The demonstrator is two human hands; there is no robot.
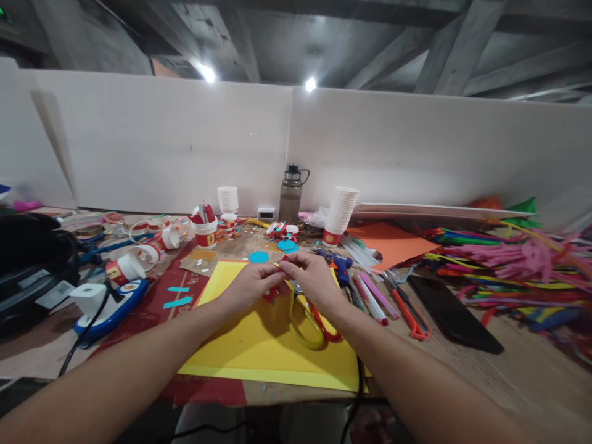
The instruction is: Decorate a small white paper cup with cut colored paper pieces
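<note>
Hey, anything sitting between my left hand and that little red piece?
Nothing visible: the left hand is at the small red piece and partly covers it. The scissors show off to one side, by the right hand, not in between.

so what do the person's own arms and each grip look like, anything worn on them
Both the left forearm and right forearm are bare, with no sleeve, watch or bracelet in view. The left grip and right grip wear no gloves. Fine markings are too blurred to tell.
</note>
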